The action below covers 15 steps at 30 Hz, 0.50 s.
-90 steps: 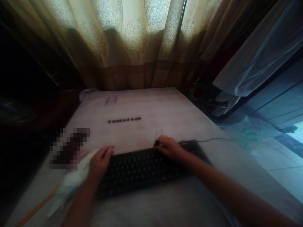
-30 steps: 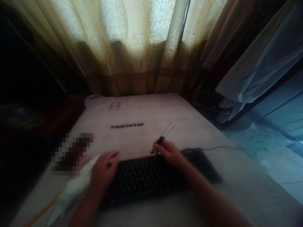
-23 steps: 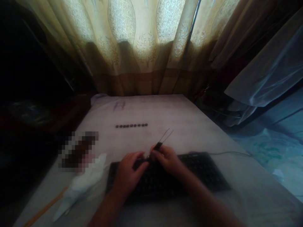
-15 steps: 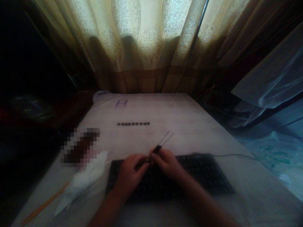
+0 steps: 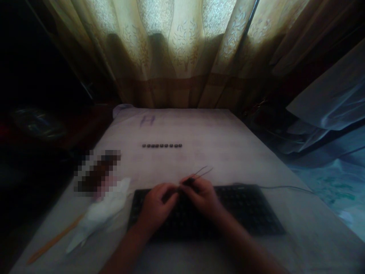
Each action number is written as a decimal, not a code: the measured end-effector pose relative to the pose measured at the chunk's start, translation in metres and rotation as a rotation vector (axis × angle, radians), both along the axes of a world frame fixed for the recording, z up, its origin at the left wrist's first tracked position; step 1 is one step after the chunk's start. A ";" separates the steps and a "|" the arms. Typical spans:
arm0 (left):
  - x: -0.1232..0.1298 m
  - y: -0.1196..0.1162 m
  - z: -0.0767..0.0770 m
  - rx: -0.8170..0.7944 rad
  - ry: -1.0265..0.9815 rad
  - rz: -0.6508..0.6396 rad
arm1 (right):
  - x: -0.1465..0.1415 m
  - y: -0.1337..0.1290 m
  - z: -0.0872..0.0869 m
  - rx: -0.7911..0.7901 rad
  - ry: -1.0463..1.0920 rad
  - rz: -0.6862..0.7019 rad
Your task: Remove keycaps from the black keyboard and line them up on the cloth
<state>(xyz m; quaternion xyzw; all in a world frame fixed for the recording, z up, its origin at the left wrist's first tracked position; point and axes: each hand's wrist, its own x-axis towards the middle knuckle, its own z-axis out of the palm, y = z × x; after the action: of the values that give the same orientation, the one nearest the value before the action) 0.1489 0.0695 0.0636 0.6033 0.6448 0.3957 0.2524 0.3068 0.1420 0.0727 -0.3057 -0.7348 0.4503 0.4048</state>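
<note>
Black wire-pronged tool, pinched in right hand, has neared left hand, grip unclear.

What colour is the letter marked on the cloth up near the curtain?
The letter mark is purple, showing best in the head view.

Left hand and right hand block mid-keyboard; key legends unreadable. Wire tool partly hidden by right fingers; fingertip contact blurred. Curtain cropped at top.
</note>
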 end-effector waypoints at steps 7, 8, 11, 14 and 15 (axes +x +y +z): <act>-0.001 0.001 0.001 -0.076 -0.137 0.012 | -0.001 -0.001 0.002 0.111 0.022 -0.059; -0.002 0.001 0.001 -0.080 -0.144 0.019 | 0.000 0.000 0.002 0.134 0.028 -0.064; -0.004 0.002 0.000 -0.084 -0.168 0.072 | 0.006 0.006 0.003 0.228 0.003 -0.055; -0.005 0.003 0.001 -0.104 -0.272 0.128 | 0.014 0.011 0.004 0.396 -0.191 0.000; -0.005 0.004 0.001 -0.118 -0.319 0.143 | 0.016 0.012 0.005 0.460 -0.283 0.021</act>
<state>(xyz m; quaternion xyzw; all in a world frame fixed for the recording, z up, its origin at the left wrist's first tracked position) 0.1435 0.0731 0.0645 0.4696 0.6600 0.4648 0.3575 0.3224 0.1538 0.0778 -0.2580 -0.8703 0.2283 0.3520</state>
